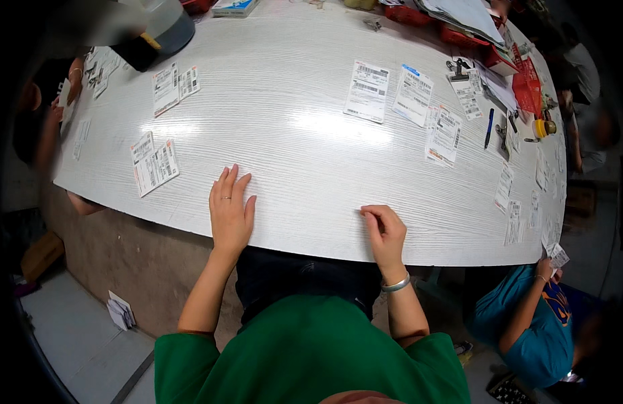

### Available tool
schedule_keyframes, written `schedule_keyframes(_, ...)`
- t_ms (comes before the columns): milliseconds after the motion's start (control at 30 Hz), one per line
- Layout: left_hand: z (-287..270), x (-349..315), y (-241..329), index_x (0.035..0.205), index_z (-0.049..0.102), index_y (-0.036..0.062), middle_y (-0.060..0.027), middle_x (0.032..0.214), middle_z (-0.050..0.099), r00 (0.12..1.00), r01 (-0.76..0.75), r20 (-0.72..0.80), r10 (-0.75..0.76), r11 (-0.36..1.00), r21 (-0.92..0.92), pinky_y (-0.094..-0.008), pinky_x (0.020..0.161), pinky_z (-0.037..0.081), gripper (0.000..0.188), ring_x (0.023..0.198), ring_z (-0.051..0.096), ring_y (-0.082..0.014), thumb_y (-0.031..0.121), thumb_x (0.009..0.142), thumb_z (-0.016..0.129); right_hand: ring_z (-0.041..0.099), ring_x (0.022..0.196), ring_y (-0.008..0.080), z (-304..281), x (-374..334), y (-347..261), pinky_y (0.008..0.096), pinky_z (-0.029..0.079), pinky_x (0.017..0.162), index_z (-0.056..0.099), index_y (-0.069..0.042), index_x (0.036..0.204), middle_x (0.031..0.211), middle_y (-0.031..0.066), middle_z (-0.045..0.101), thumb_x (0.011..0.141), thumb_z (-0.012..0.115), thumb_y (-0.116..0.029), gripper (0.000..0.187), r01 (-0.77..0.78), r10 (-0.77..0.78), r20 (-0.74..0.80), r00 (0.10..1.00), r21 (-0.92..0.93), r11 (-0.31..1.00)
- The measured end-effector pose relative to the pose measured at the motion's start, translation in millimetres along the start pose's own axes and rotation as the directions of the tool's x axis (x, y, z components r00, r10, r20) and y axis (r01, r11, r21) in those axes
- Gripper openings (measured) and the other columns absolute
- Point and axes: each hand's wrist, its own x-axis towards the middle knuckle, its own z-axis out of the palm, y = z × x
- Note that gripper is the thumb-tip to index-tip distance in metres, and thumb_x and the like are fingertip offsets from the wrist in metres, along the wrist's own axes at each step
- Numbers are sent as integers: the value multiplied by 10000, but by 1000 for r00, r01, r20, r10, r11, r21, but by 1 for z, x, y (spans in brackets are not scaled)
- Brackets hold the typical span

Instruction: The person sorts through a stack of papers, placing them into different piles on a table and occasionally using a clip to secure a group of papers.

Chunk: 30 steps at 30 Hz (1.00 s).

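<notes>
My left hand (231, 212) lies on the white wood-grain table (284, 87) near its front edge, palm down and fingers stretched out, holding nothing. Further right, my right hand (386, 234) rests at the same edge with its fingers curled in; whatever they hold, if anything, is hidden. Beyond my left hand, to the left, are printed label slips (154, 165) in an overlapping pair. Past my right hand lie a white label sheet (367, 91), a blue-topped label sheet (413, 94) and a small stack of labels (444, 137). Both hands are apart from these papers.
A blue pen (488, 128) and a clipped bundle of slips (466, 93) lie to the right. Red baskets (526, 85) stand at the far right. A clear container (169, 25) is at the far left. A co-worker in a teal shirt (523, 322) holds a slip (559, 256).
</notes>
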Motion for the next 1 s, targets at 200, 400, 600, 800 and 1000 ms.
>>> schedule_keyframes(200,-1,1,1,1167,507,46,-135,1324,405,1000,5,-2,-5,1000,17,-461,1027,249,358,1253,327,-328,93,814,545,607,639,173,1,2,-3,254,463,550,643,-32,832,752,68,642,777,600,-15,72,8,-7,18,1000,-22,1000)
schedule_keyframes(400,-2,3,3,1152,508,36,-142,1320,408,1000,-9,-23,10,1000,29,-455,1012,262,348,1242,335,-335,89,810,538,604,640,188,1,5,-5,260,457,550,646,-48,823,743,60,643,766,611,-37,68,66,-61,45,997,-96,993)
schedule_keyframes(600,-1,3,4,1155,502,32,-147,1315,409,1000,-9,-14,10,1000,25,-452,1009,266,357,1242,336,-335,88,805,544,589,613,187,-1,6,-4,273,445,526,646,-62,808,733,48,638,757,623,-52,57,84,-77,62,995,-119,989)
schedule_keyframes(800,-2,3,4,1177,487,15,-150,1313,410,1000,2,-21,-1,1000,9,-443,1023,256,374,1249,330,-331,89,814,538,572,585,176,0,6,-3,267,433,502,646,-72,810,728,37,633,754,625,-53,63,112,-105,54,993,-151,982)
schedule_keyframes(1000,-1,3,6,1187,475,4,-174,1307,419,1000,-7,-15,7,999,43,-436,1025,248,375,1245,340,-347,73,820,506,568,577,172,0,6,-4,272,430,492,643,-78,810,720,33,625,749,626,-50,69,101,-95,46,994,-160,982)
